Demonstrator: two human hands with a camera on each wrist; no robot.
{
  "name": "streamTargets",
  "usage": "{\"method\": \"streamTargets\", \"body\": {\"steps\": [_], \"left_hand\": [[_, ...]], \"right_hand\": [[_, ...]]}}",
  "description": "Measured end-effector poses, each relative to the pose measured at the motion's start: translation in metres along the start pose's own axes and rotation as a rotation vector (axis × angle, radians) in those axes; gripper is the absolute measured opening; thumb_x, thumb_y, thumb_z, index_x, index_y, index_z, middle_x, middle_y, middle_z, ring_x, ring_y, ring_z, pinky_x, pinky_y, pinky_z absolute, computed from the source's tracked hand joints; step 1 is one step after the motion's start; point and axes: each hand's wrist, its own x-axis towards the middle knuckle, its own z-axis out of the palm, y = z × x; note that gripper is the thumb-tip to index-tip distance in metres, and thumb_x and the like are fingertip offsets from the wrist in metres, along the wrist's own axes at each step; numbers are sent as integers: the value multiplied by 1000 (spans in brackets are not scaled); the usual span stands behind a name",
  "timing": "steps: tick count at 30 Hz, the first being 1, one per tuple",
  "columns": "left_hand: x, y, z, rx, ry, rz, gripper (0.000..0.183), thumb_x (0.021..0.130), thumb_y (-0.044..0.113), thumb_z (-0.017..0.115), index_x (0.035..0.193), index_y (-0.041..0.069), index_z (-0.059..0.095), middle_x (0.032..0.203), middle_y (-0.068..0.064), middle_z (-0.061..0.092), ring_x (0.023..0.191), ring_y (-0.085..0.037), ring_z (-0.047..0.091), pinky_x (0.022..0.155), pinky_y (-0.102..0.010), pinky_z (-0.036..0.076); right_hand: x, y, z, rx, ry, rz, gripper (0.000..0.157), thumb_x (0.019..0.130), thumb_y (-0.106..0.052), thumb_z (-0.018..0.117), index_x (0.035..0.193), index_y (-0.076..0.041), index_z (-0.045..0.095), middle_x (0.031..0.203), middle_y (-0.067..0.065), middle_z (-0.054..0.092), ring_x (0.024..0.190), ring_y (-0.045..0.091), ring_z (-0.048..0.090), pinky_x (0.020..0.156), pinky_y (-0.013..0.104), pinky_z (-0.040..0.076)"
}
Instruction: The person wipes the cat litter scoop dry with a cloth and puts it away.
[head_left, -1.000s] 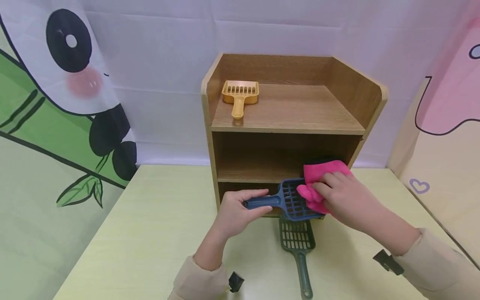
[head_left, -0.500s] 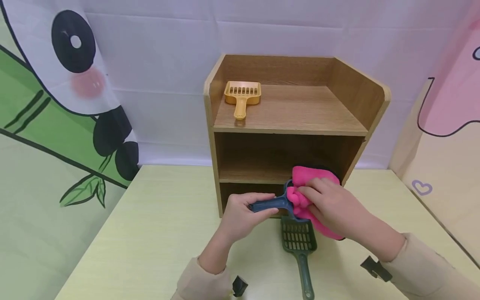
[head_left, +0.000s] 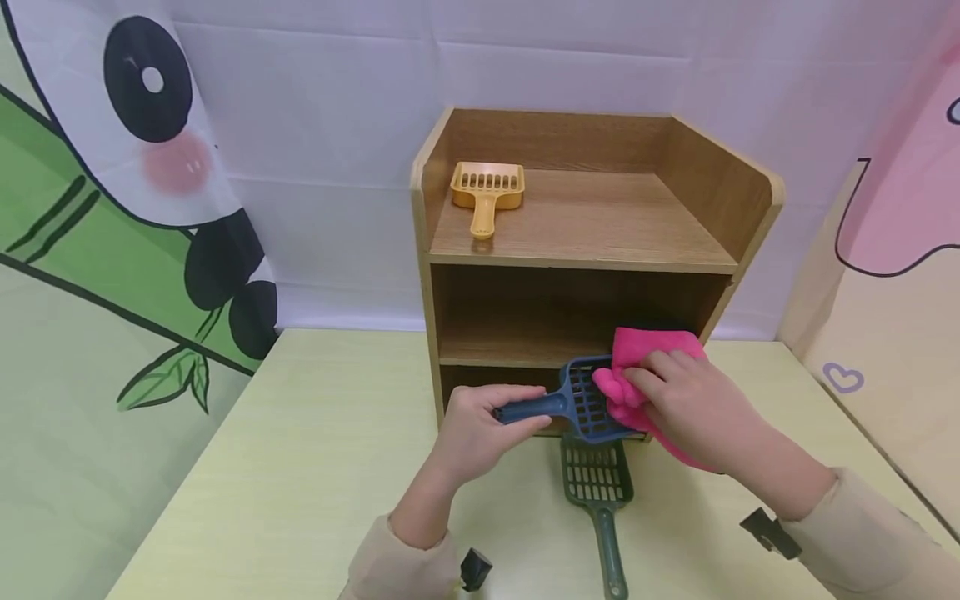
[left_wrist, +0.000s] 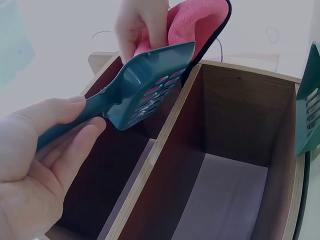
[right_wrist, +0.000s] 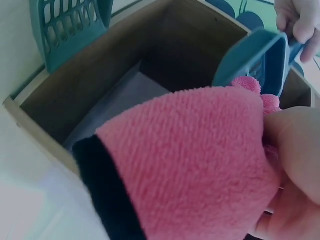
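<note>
My left hand (head_left: pixel 480 433) pinches the handle of a blue slotted litter scoop (head_left: pixel 588 400), held in front of the shelf's lower part with its head toward the right. A bunched pink cloth (head_left: pixel 652 346) with a dark edge is gripped by my right hand (head_left: pixel 693 404), and it covers the right end of the scoop's head. In the left wrist view the scoop (left_wrist: pixel 145 82) lies between thumb and fingers, the cloth showing through its slots. The right wrist view has the cloth (right_wrist: pixel 195 155) large in front, hiding part of the right hand's fingers.
A wooden shelf unit (head_left: pixel 581 260) stands at the back of the pale table (head_left: pixel 315 467). On its top shelf, at the left, lies a yellow slotted scoop (head_left: pixel 486 196). A dark green scoop (head_left: pixel 597 479) lies on the table before the unit, handle toward me.
Over the scoop's head the cloth went left toward the handle, then back right, uncovering the slots again. My left hand kept its hold on the handle and shifted only slightly.
</note>
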Motion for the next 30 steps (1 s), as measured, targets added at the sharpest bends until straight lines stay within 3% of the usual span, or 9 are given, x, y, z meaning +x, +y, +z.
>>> {"method": "streamTargets", "body": {"steps": [5,10,15,16,22,24,26,29,30], "left_hand": [[1,-1,-3,22,4,-24,31,75,7,79,104,0,72,98,-15,72,56,-5,59,47,-20,49],[2,-3,-2,42,-15,-53,32,76,10,78,105,0,72,98,-15,72,54,-4,56,47,-18,47],[1,-4,3,-7,-47,-22,29,76,10,78,103,1,73,96,-15,73,55,-7,57,47,-19,47],[0,-3,4,-16,-47,-13,29,76,10,79,103,2,73,95,-14,73,56,-7,58,48,-20,47],[-3,5,-1,-25,-33,41,27,74,7,79,99,0,74,90,-15,73,54,-4,57,46,-20,46],[-2,5,-3,-34,-31,46,27,74,6,79,99,-1,73,90,-16,73,53,-4,56,45,-19,46],[-2,5,-7,-33,-33,35,27,73,6,79,99,-1,73,91,-16,73,50,-4,53,44,-18,43],[-2,4,-11,8,-48,-8,27,74,7,79,99,1,74,92,-15,73,42,-2,41,41,-16,35],[-2,4,-13,16,-61,-27,27,74,7,79,100,1,74,93,-14,73,42,-2,40,41,-16,34]], "right_hand": [[-5,8,-10,8,8,32,43,62,-9,84,102,-4,68,89,9,61,79,24,57,59,37,53],[-2,2,-16,74,59,31,49,59,-9,86,104,-7,66,90,8,61,80,24,58,60,38,53],[4,-13,-8,144,99,-43,51,58,-11,88,104,-8,67,89,6,61,78,20,57,60,33,53],[4,-14,-6,152,97,-53,45,64,-13,86,105,-9,67,90,6,61,78,20,57,60,32,53],[0,-14,-6,143,83,-37,41,69,-14,81,107,-9,67,93,6,62,81,21,58,60,34,53],[-1,-11,-10,135,105,-34,30,79,-20,74,106,-8,67,93,6,62,79,21,58,60,35,52],[-2,-7,-13,139,153,-39,26,92,-27,57,104,-7,67,92,7,62,75,22,58,59,36,51],[-3,1,-20,141,242,-25,49,100,-37,32,100,-4,67,89,10,62,72,26,58,61,39,50],[-2,3,-23,151,270,-9,49,100,-39,33,99,-3,66,89,11,62,73,26,57,62,38,49]]}}
